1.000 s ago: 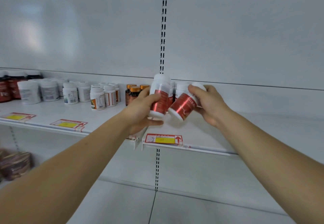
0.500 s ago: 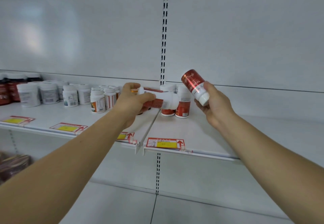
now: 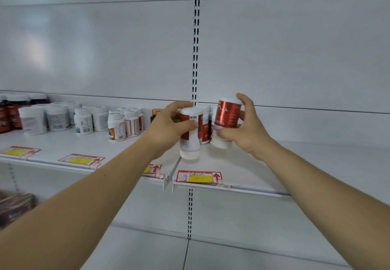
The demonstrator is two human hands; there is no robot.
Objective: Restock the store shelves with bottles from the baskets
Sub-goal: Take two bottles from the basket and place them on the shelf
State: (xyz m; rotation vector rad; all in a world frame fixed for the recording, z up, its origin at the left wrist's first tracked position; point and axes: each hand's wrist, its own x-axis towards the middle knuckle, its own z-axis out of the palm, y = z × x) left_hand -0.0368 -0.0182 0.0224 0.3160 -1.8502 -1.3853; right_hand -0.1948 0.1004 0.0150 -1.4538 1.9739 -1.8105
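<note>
Head view, left hand: your left hand point(image 3: 168, 128) curls thumb and fingers round a white plastic bottle with a red label point(image 3: 191, 133), at centre frame, held roughly upright just above the white metal shelf point(image 3: 274, 164).
Head view, right hand: your right hand point(image 3: 247, 130) grips a second red-labelled white bottle point(image 3: 226, 123), tilted slightly, just right of the first and clear of the shelf.
Already stocked: a few matching red-labelled bottles point(image 3: 205, 126) stand behind the two held ones, partly hidden; rows of white-capped tubs point(image 3: 84, 119) fill the shelf at middle left.
Still to do: neither held bottle is set down yet.
Room left: the shelf's right part shows bare surface.
Baskets: not in view, so you cannot judge how many bottles remain.
Price tag: a red-and-yellow shelf label point(image 3: 199, 177) sits below the hands.
</note>
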